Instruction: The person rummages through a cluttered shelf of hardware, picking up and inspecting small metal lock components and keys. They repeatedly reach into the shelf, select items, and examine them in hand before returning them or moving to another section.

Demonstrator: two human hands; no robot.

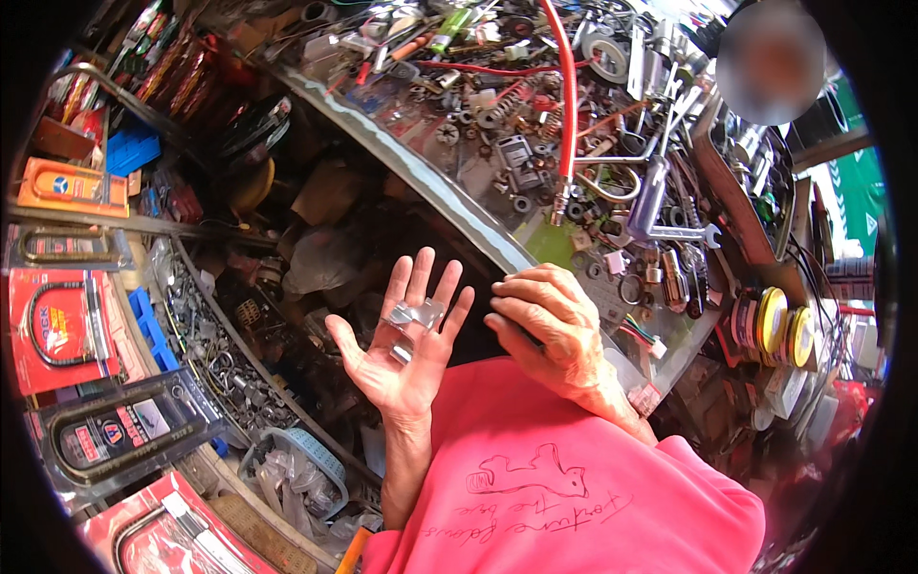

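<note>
A cluttered workbench [535, 251] is curving across the upper middle of the view, and it is carrying a dense spread of nuts, springs, washers and small metal fittings, with a red hose [568, 96] running down over it and a combination spanner [681, 232] lying near its right end. Below and to the left, packaged cable locks [59, 330] are hanging and lying in red and black card packs, and a shallow tray of small metal parts [212, 356] is sitting under the bench edge. At the lower edge, the pink shirt [574, 488] of the person wearing the camera is filling the foreground. The left hand [406, 340] is being held up palm upward with all fingers spread wide, gripping nothing, and it is simply cradling a few small shiny metal pieces [413, 316] across the base of the fingers, with one more piece lying lower on the palm. The right hand [547, 320] is hovering just beside it at the bench edge, fingers curled inward and loosely bunched; whether it is pinching anything is not possible to tell. Judging by this, the picking-out appears to be done, since the pieces are already lying in the open palm, while sorting, fitting or handing them on seems to be remaining.
</note>
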